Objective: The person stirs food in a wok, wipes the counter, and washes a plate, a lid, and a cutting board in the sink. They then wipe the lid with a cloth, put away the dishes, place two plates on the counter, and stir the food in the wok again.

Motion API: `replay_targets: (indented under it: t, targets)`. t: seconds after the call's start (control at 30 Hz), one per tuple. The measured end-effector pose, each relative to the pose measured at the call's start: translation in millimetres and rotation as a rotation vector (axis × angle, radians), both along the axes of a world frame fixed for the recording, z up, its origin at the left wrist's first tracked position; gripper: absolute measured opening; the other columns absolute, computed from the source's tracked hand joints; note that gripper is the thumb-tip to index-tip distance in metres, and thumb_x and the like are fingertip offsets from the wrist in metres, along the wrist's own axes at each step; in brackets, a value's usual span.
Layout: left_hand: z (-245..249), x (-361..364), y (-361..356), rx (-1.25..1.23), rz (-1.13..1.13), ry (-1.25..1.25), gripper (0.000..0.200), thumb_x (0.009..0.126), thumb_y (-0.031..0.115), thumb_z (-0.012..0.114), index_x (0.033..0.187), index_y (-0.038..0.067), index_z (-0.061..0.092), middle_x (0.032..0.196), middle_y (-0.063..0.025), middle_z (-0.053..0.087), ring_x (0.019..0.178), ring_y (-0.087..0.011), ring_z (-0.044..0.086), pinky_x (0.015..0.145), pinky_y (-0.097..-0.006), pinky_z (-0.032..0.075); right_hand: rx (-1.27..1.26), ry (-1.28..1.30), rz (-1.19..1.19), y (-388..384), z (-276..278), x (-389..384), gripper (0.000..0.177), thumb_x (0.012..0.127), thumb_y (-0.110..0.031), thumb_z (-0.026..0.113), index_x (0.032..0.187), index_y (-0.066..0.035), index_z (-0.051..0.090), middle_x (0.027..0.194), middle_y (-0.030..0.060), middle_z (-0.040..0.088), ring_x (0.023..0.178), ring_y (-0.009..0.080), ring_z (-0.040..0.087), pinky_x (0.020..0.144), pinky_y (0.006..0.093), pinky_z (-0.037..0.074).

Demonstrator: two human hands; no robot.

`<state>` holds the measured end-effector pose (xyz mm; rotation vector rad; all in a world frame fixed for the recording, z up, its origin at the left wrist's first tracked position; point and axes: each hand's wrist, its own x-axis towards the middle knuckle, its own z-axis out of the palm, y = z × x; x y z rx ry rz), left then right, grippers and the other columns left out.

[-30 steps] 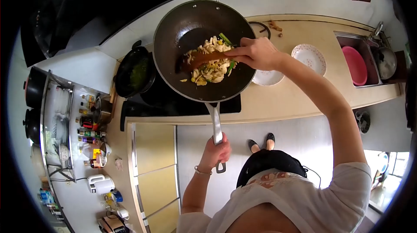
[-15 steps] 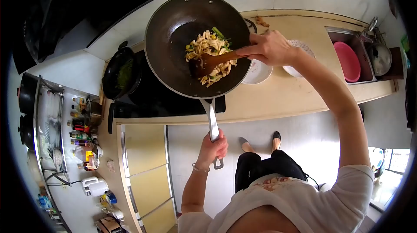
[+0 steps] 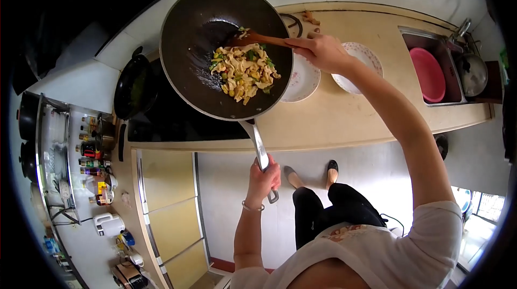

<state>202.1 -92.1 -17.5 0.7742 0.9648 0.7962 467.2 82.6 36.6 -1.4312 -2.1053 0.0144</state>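
My left hand [image 3: 263, 181] is wrapped round the metal handle of a large dark wok [image 3: 188, 57], raised and tilted above the counter's front part. Inside the wok lies a heap of cooked food [image 3: 245, 73], pale strips with green and yellow pieces. My right hand [image 3: 325, 53] grips a wooden spatula [image 3: 272, 40], its blade at the far side of the food with a little food on it. Two white patterned plates stand to the right of the wok: one plate [image 3: 302, 81] partly hidden by it, the other plate [image 3: 366, 58] partly behind my right forearm.
A black stove [image 3: 177, 122] lies below the wok, with a smaller black pan [image 3: 134, 87] at its left. At the right, a sink holds a pink basin [image 3: 427, 75]. Bottles [image 3: 90, 163] and a white appliance [image 3: 109, 224] stand at the left. A cabinet is under the counter [image 3: 258, 135].
The spatula's blade has moved from within the food to its far edge. The food now sits in a rounder heap towards the wok's near right side. The wok appears further left in view.
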Motion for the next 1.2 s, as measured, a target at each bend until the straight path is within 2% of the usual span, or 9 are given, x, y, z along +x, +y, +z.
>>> replay_targets:
  t: [0.1, 0.2, 0.33, 0.43, 0.5, 0.7, 0.83, 1.0, 1.2]
  targets:
    - [-9, 1, 3, 0.02, 0.001, -0.002, 0.015, 0.079, 0.004, 0.05, 0.078, 0.007, 0.036, 0.05, -0.0005, 0.037, 0.036, -0.0064, 0.033, 0.032, -0.0208, 0.031, -0.141, 0.004, -0.027, -11, -3, 14, 0.025, 0.08, -0.031, 0.05, 0.103, -0.026, 0.057, 0.064, 0.0077, 0.055, 0.058, 0.0248, 0.054, 0.053, 0.0348, 0.044]
    - [-19, 4, 3, 0.042, 0.006, 0.004, 0.014, 0.08, 0.003, 0.049, 0.079, 0.007, 0.035, 0.051, -0.0008, 0.038, 0.037, -0.0065, 0.033, 0.032, -0.0207, 0.031, -0.061, -0.033, 0.002, -4, -3, 26, 0.025, 0.08, -0.029, 0.05, 0.103, -0.024, 0.057, 0.065, 0.0078, 0.057, 0.059, 0.0246, 0.055, 0.055, 0.0348, 0.044]
    - [-23, 2, 5, 0.055, -0.001, 0.0, 0.014, 0.08, 0.003, 0.049, 0.079, 0.006, 0.035, 0.052, -0.001, 0.039, 0.037, -0.0066, 0.033, 0.032, -0.0207, 0.031, -0.029, 0.123, -0.051, 17, -3, 21, 0.025, 0.081, -0.03, 0.048, 0.103, -0.022, 0.057, 0.066, 0.0082, 0.058, 0.061, 0.0257, 0.055, 0.057, 0.0351, 0.044]
    - [-28, 1, 7, 0.08, 0.006, 0.023, 0.015, 0.079, 0.003, 0.049, 0.08, 0.006, 0.035, 0.053, -0.0011, 0.039, 0.037, -0.0066, 0.033, 0.033, -0.0208, 0.031, -0.011, 0.116, -0.011, 17, -15, 22, 0.026, 0.082, -0.024, 0.048, 0.107, -0.017, 0.054, 0.071, 0.011, 0.058, 0.064, 0.0276, 0.054, 0.059, 0.0338, 0.043]
    - [-30, -3, 8, 0.098, -0.001, 0.052, 0.015, 0.079, 0.004, 0.05, 0.08, 0.006, 0.035, 0.053, -0.0011, 0.039, 0.037, -0.0068, 0.034, 0.033, -0.021, 0.031, -0.207, 0.09, -0.042, 6, -21, 25, 0.026, 0.082, -0.023, 0.049, 0.106, -0.014, 0.055, 0.078, 0.0111, 0.06, 0.069, 0.0271, 0.056, 0.064, 0.0324, 0.044]
    - [-46, 1, 16, 0.161, -0.013, 0.062, 0.016, 0.079, 0.005, 0.05, 0.08, 0.005, 0.035, 0.052, -0.001, 0.039, 0.037, -0.0068, 0.035, 0.033, -0.0208, 0.032, -0.352, 0.12, -0.007, -16, -25, 40, 0.025, 0.082, -0.022, 0.049, 0.102, -0.009, 0.057, 0.087, 0.0106, 0.061, 0.071, 0.0247, 0.057, 0.066, 0.0301, 0.044]
    - [-60, 4, 19, 0.21, -0.019, 0.134, 0.015, 0.079, 0.006, 0.051, 0.079, 0.005, 0.035, 0.052, -0.0008, 0.04, 0.037, -0.0062, 0.035, 0.033, -0.0201, 0.032, -0.34, 0.135, 0.055, -20, -29, 55, 0.025, 0.083, -0.022, 0.049, 0.103, -0.01, 0.057, 0.083, 0.01, 0.061, 0.064, 0.0214, 0.056, 0.063, 0.0292, 0.044]
    - [-72, 7, 22, 0.275, -0.019, 0.217, 0.014, 0.08, 0.006, 0.051, 0.08, 0.004, 0.037, 0.053, -0.0006, 0.041, 0.036, -0.0055, 0.037, 0.033, -0.0189, 0.032, -0.643, 0.089, -0.085, -40, 5, 60, 0.025, 0.084, -0.023, 0.047, 0.104, -0.012, 0.057, 0.066, 0.0056, 0.056, 0.054, 0.0125, 0.049, 0.057, 0.0266, 0.043]
    - [-81, 13, 22, 0.356, -0.043, 0.317, 0.013, 0.079, 0.005, 0.05, 0.081, 0.005, 0.037, 0.051, -0.0007, 0.039, 0.038, -0.006, 0.037, 0.033, -0.0202, 0.032, -0.471, 0.189, -0.054, -19, -28, 77, 0.027, 0.084, -0.026, 0.046, 0.105, -0.012, 0.057, 0.065, 0.0039, 0.055, 0.054, 0.01, 0.049, 0.051, 0.0235, 0.043]
